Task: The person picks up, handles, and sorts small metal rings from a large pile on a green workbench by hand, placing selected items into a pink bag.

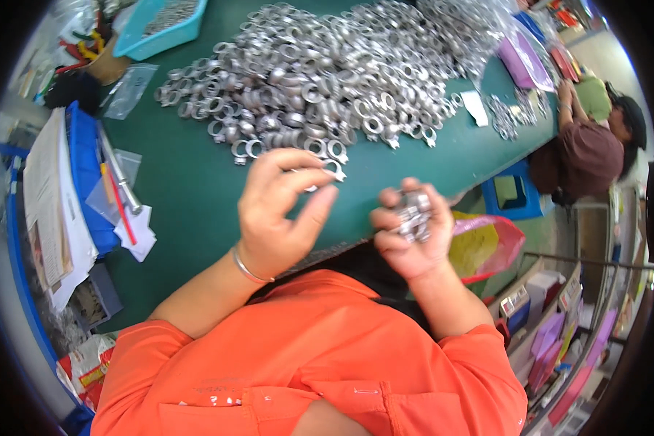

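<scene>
A large heap of small silver metal rings (298, 80), some with a small lug on the side, lies across the green table. My left hand (280, 207) hovers at the heap's near edge, its fingers curved and its thumb apart from them. Just past its fingertips is one loose ring (333, 170); part of another bit of metal shows beneath the fingers. My right hand (418, 236), palm up near the table's front edge, curls around several metal rings (414, 216). How many lie deeper in the palm is hidden.
A light-blue basket (160, 36) stands far left. Down the left side are a blue tray (94, 182), papers (54, 211) and a red pen (121, 203). At far right, a purple basket (523, 62) sits near a seated person (585, 152). A pink-rimmed bag (490, 247) hangs beside my right forearm.
</scene>
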Available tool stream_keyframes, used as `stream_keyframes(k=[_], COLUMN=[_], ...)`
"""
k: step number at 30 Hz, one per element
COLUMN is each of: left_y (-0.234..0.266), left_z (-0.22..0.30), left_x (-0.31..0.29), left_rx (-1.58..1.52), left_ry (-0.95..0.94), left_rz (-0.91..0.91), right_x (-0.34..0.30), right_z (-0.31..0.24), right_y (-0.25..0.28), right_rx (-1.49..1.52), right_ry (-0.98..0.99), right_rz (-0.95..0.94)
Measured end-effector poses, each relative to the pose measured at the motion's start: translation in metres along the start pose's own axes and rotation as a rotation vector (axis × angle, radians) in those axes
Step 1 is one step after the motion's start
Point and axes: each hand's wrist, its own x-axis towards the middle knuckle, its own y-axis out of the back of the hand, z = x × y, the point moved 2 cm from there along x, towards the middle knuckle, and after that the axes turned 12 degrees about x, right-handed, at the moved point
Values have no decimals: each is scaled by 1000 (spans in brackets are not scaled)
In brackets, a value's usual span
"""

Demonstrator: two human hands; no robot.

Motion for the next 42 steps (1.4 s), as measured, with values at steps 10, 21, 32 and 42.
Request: stream_keyframes(k=[10,21,32,42], left_y=[-15,6,-10,-10], left_z=[-4,-39,-35,-28], left_x=[-6,-8,-28,-34], left_rx=[-88,-661,-533,-529], left_ry=[113,892,766,505], left_rz=[48,79,-114,-269], right_x=[-145,-25,57,46], right_z=[-162,-64,10,26], right_y=[163,16,-15,-17], right_rx=[-203,-1714,-1900,-1738], right_ry=[917,914,512,613], right_rz=[1020,160,-307,-431])
